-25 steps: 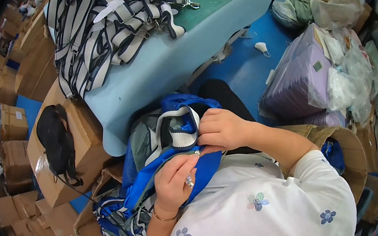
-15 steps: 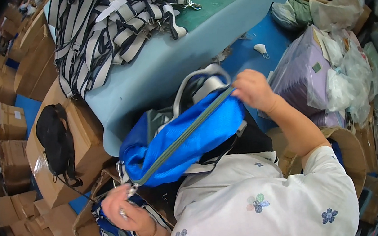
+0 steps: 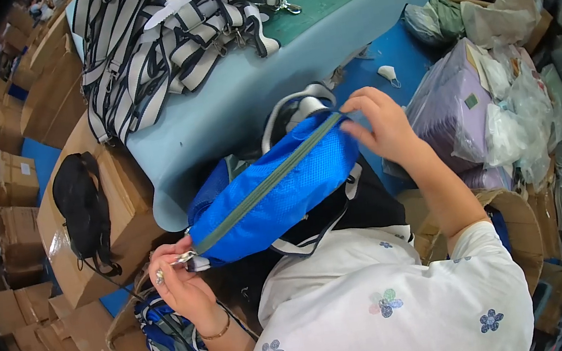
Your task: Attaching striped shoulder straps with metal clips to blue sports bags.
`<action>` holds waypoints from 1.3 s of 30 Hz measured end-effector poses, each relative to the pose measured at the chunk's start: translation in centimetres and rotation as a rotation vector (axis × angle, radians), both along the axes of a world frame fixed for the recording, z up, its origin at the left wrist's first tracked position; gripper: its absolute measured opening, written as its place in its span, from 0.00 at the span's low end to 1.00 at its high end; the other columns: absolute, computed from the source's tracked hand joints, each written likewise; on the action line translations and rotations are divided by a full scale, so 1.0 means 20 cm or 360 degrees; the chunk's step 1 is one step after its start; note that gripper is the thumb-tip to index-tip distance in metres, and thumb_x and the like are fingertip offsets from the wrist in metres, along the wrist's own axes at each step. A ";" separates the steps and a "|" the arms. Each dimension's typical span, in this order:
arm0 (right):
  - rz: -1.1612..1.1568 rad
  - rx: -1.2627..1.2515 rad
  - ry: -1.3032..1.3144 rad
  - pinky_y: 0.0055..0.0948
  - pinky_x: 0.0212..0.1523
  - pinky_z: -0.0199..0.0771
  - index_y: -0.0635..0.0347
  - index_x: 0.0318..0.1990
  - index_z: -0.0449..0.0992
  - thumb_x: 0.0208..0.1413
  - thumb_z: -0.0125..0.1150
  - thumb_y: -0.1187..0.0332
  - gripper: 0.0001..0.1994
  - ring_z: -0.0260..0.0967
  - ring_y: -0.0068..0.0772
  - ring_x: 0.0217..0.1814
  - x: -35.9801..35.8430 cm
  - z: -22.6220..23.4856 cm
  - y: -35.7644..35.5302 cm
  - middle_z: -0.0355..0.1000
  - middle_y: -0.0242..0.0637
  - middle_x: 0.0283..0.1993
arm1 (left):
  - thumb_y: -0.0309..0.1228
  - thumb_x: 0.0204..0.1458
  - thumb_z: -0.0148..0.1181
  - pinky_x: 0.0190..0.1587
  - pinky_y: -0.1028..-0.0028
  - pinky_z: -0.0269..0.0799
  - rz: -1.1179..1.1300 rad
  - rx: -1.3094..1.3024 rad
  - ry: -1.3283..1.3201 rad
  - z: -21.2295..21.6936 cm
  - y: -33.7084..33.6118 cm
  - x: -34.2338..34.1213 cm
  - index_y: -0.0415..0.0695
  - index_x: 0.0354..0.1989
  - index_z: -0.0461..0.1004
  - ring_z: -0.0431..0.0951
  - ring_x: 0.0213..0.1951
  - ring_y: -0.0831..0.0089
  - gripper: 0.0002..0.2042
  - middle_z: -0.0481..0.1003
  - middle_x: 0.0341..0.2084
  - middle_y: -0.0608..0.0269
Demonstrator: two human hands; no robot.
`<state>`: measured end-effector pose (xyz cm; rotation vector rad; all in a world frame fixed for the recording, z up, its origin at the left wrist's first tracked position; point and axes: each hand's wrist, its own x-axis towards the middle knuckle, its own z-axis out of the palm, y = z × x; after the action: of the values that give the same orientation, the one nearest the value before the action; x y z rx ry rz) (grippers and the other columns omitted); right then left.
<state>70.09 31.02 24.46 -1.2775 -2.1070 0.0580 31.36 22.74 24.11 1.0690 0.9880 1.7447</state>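
Striped straps [image 3: 171, 41] behind blue bag [image 3: 276, 194]

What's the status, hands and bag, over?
Left hand pinching zipper pull. Right hand gripping blue bag at far end. Zipper stretched taut; nothing blocking.

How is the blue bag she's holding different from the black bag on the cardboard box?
The blue bag is bright blue with a grey zipper; the black bag is plain black. The blue bag is stretched out between the left hand and right hand; the black bag lies untouched on a cardboard box. The blue bag looks bigger in the picture. Both are soft fabric bags with straps.
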 end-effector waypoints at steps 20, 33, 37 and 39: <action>0.0610 -0.0082 0.0337 0.37 0.30 0.68 0.57 0.36 0.74 0.39 0.69 0.68 0.14 0.68 0.43 0.31 -0.46 -0.15 -0.04 0.68 0.37 0.30 | 0.22 0.36 0.71 0.55 0.65 0.65 -0.0061 0.0121 0.1406 -0.09 -0.02 0.25 0.41 0.52 0.67 0.67 0.52 0.58 0.30 0.65 0.52 0.51; 0.1010 0.0071 0.0274 0.32 0.24 0.64 0.57 0.34 0.73 0.41 0.68 0.61 0.15 0.67 0.36 0.26 -0.38 0.13 -0.27 0.65 0.34 0.28 | 0.42 0.36 0.73 0.43 0.67 0.70 -0.0593 0.0359 0.1169 0.11 -0.01 0.18 0.40 0.41 0.70 0.72 0.39 0.60 0.27 0.71 0.35 0.53; 0.1029 -0.0518 0.0141 0.34 0.28 0.68 0.57 0.38 0.73 0.44 0.68 0.58 0.17 0.70 0.38 0.32 -0.36 0.13 -0.30 0.69 0.35 0.32 | 0.31 0.38 0.70 0.44 0.74 0.71 -0.0939 -0.0122 0.0788 0.01 -0.03 0.20 0.37 0.49 0.69 0.73 0.39 0.69 0.27 0.71 0.40 0.56; 0.1020 -0.0770 0.0079 0.35 0.30 0.69 0.57 0.40 0.73 0.46 0.68 0.57 0.18 0.71 0.39 0.34 -0.35 0.12 -0.32 0.70 0.36 0.33 | 0.26 0.38 0.67 0.47 0.74 0.71 -0.1067 -0.0341 0.0581 -0.06 -0.08 0.22 0.36 0.50 0.68 0.74 0.41 0.71 0.27 0.71 0.40 0.56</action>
<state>63.16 24.66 26.89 -0.7702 -2.4595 0.9086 35.74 21.05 22.91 1.4019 0.8657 0.9030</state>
